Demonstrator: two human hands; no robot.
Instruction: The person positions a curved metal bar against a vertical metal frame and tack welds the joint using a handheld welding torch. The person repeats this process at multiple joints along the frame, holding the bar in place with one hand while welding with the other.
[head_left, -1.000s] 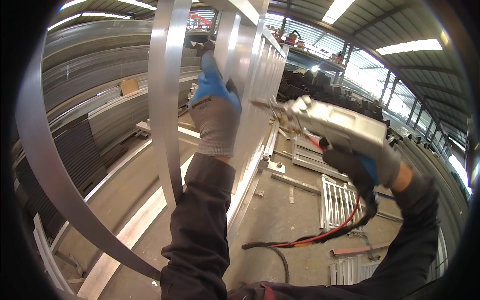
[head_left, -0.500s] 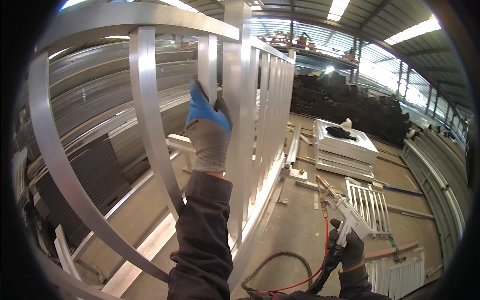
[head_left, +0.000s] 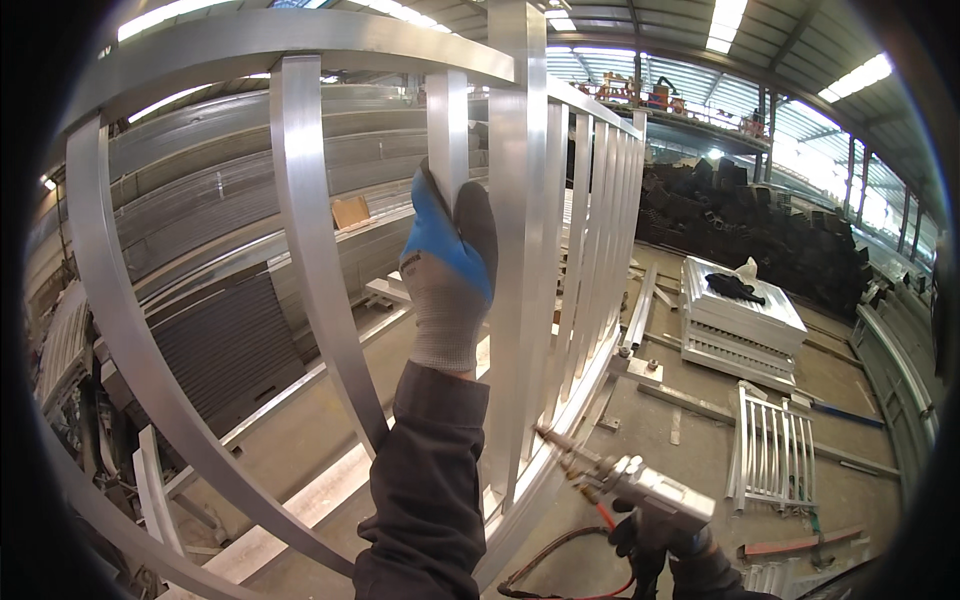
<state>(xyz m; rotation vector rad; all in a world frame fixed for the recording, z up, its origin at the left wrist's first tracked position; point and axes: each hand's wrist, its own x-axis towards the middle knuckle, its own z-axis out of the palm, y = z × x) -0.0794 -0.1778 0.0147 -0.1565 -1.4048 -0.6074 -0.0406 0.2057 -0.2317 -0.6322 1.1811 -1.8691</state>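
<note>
The left hand point(head_left: 448, 268) is partly closed on a bar point(head_left: 447, 115) of the upright metal railing point(head_left: 300, 36), thumb on one side and fingers on the other, just left of the post point(head_left: 517, 200). The right hand point(head_left: 652, 542), low on the right, is curled around the grip of a gun point(head_left: 668, 498), its nozzle pointing toward the post's foot; whether they touch, I cannot tell. Beyond lies a panel stack point(head_left: 742, 330)
</note>
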